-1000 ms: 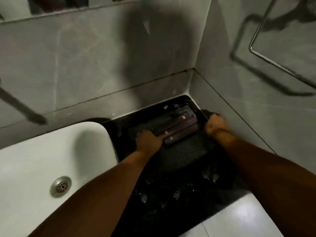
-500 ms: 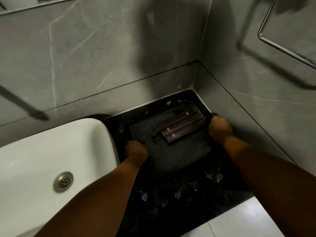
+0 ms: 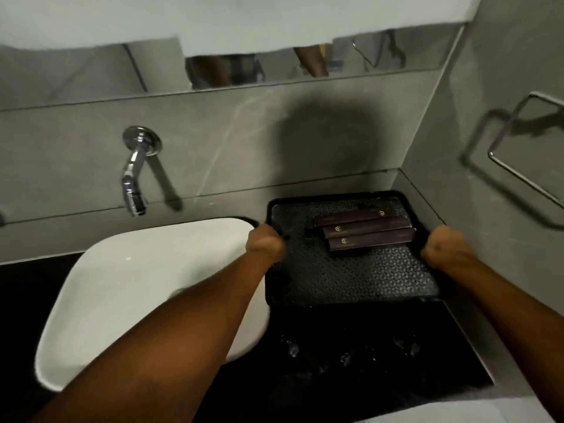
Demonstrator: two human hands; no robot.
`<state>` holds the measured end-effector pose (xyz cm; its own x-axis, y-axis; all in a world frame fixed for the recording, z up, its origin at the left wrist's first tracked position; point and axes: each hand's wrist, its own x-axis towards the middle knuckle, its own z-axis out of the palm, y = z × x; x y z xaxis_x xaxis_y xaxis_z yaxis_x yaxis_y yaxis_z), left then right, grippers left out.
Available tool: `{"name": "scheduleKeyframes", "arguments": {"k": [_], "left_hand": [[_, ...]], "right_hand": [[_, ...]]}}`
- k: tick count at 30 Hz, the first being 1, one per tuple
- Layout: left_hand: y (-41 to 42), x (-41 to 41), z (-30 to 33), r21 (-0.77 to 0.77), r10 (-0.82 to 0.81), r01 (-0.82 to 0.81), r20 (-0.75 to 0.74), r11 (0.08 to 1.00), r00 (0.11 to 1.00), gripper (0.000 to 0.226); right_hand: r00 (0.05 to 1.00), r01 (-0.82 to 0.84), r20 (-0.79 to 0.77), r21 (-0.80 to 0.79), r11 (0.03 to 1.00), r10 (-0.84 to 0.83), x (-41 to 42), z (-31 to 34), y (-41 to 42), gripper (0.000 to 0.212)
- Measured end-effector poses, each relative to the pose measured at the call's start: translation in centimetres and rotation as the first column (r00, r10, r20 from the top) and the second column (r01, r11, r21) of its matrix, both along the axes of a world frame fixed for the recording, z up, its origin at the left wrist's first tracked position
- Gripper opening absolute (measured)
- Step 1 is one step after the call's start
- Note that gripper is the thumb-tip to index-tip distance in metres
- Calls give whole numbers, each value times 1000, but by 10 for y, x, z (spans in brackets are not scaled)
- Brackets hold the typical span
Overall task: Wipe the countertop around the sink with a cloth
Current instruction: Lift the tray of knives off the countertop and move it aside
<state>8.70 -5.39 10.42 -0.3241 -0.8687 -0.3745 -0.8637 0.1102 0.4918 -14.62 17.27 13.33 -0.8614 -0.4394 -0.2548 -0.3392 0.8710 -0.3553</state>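
Right of the sink [image 3: 146,288], each hand (left hand [image 3: 266,243], right hand [image 3: 442,248]) is clamped on the tray [image 3: 351,279]. Tilting it could slide the three bars [image 3: 364,232] off.

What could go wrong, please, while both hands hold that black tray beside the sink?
The three dark packets lie loose on the tray; a tilt could slide them off, perhaps into the sink. The countertop below looks wet, so the tray may skid if set down. The left hand and right hand grip only its edges.
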Motion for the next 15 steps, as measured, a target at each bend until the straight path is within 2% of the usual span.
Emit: {"name": "scheduleKeyframes", "arguments": {"k": [2, 6, 9, 15], "left_hand": [[-11, 33, 16, -35, 22, -23, -21, 999, 1000, 42], [-30, 96, 33, -87, 70, -71, -12, 994, 997, 40], [-49, 170, 43, -79, 159, -157, 22, 984, 987, 37], [-95, 326, 54, -122, 369, -357, 102, 926, 924, 41]], "right_hand": [[997, -76, 17, -42, 996, 77, 27, 20, -5, 28], [988, -100, 120, -9, 995, 100, 77, 32, -22, 37], [959, -140, 239, -73, 987, 154, 129, 37, -56, 17], [857, -233, 448, -105, 967, 255, 254, 33, -138, 14]]}}
